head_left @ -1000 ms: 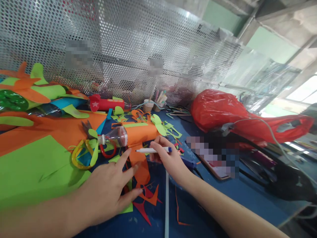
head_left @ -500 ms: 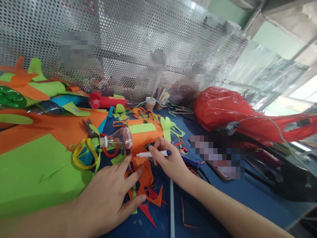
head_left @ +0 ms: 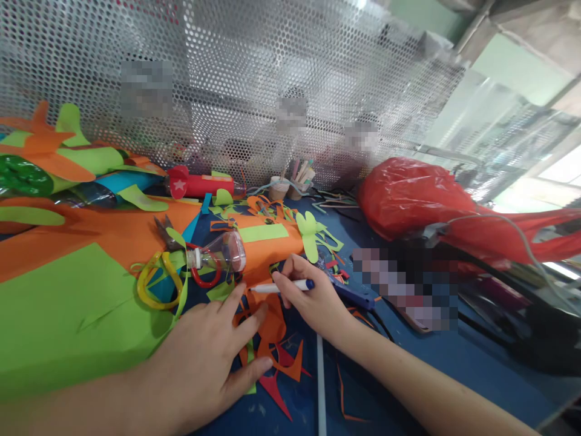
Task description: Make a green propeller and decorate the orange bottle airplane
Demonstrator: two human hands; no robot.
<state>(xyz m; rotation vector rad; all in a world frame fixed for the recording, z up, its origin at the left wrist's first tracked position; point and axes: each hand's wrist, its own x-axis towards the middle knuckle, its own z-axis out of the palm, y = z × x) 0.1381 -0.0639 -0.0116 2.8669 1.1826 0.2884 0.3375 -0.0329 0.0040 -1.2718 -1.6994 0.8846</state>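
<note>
My right hand (head_left: pixel 307 297) grips a white marker (head_left: pixel 281 286) with a blue end. Its tip points left, at an orange paper piece (head_left: pixel 271 321) on the table. With fingers spread, my left hand (head_left: pixel 213 351) rests flat beside and partly on that paper. Just beyond both hands lies a clear plastic bottle (head_left: pixel 222 253) on its side, wrapped in orange paper (head_left: pixel 272 245) with a light green strip and a green fin-shaped piece (head_left: pixel 308 235) at its far end. Scissors with yellow and red handles (head_left: pixel 157 281) lie left of the bottle. A blue glue gun (head_left: pixel 356 295) is right of my right hand.
Green sheets (head_left: pixel 68 315) and orange sheets cover the left side. Other decorated bottles (head_left: pixel 204 184) stand behind them. Paper scraps lie around my hands. A red plastic bag (head_left: pixel 408 194), a phone (head_left: pixel 399 290) and cups of pens (head_left: pixel 302 181) sit farther off, before a perforated metal screen (head_left: pixel 236 72).
The whole view has shifted slightly, so things sit a little farther right. Both hands keep nearly the same pose, and the marker's tip stays over the orange paper.
</note>
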